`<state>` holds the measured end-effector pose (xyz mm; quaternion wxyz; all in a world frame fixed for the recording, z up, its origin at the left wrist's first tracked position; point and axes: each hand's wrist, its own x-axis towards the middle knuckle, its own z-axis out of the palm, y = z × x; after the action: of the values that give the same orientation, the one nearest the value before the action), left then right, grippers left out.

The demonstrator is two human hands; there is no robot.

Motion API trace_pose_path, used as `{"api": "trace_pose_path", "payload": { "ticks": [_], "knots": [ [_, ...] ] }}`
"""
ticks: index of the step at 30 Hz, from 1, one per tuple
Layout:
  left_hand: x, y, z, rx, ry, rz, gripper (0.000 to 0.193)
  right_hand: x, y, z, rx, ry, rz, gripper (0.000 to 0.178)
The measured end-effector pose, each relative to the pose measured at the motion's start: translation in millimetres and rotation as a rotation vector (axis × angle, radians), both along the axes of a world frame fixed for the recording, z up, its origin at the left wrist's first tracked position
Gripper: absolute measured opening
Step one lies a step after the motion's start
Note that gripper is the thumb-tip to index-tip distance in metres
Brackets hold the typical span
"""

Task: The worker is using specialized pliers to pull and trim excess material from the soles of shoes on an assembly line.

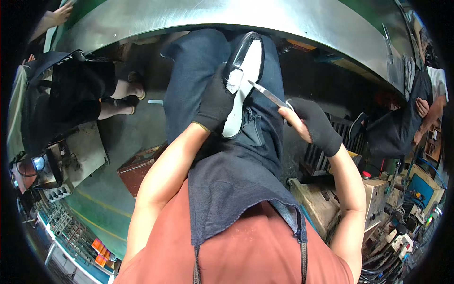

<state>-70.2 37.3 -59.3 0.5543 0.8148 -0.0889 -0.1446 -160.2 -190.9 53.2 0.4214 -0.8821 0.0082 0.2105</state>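
Note:
An unsoled shoe [254,59] lies over my lap with its white underside up and the toe pointing away from me. Black shiny upper shows along its toe and left edge, and a white flap stands up near its middle. My left hand [215,99], in a black glove, is closed around the shoe's left side; its fingertips are partly hidden. In my right hand [314,123], gloved in black with bare skin showing at a finger or thumb, is a knife [268,94]. Its metal blade points left, with the tip at or just over the shoe's white underside.
A metal worktable [213,16] curves across the far side. Coworkers sit left [71,90] and right [397,128]. A reddish-brown box [142,168] stands on the floor at left; a dark slatted crate [331,137] and machinery [373,199] are at right. My dark apron [236,194] covers my lap.

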Motion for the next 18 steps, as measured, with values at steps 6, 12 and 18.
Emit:
{"api": "trace_pose_path", "payload": {
  "ticks": [6,12,18],
  "knots": [
    [-8,49,-46,-0.080,0.269,-0.445,0.067,43,38,29,-0.041,-0.607,0.544,0.038],
    [3,52,-32,-0.493,0.555,-0.220,0.075,21,2,-35,-0.085,-0.219,0.221,0.034],
    [10,3,15,-0.063,0.178,0.086,0.045,-12,1,-14,-0.029,-0.019,-0.045,0.041]
  ]
}}
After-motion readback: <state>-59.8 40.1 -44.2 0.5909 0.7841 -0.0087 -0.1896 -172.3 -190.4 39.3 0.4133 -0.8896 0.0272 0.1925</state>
